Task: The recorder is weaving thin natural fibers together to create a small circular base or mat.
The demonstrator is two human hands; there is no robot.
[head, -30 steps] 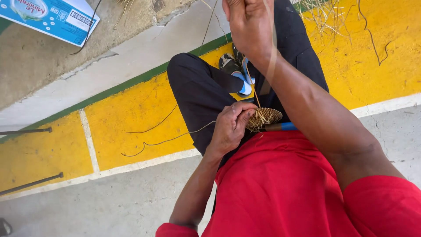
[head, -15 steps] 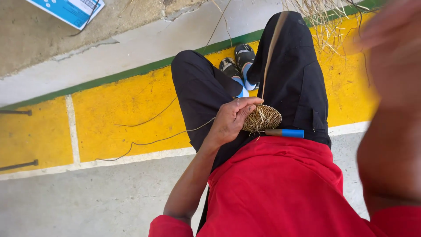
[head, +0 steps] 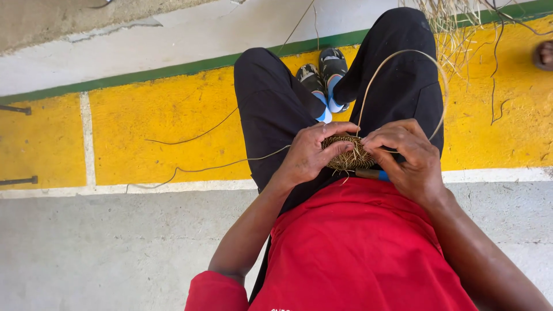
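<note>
A small round coil of woven brown fibre (head: 345,153) rests on my lap, over black trousers. My left hand (head: 311,154) grips the coil's left edge with thumb and fingers. My right hand (head: 406,156) pinches the coil's right edge and holds a long pale strand (head: 403,55) that loops up over my right knee and back down. A blue-handled tool (head: 381,174) pokes out under my right hand. My red shirt fills the foreground.
My feet in black-and-blue sandals (head: 322,80) rest on a yellow painted strip (head: 161,126) edged in green and white. Loose strands (head: 196,170) trail across the yellow floor at left. A heap of dry fibre (head: 455,23) lies at the top right, beside another person's toes (head: 544,55).
My right hand, raised high a second ago while pulling the strand, has come down to the coil. The strand now forms a loose loop over my knee. The view has shifted down.
</note>
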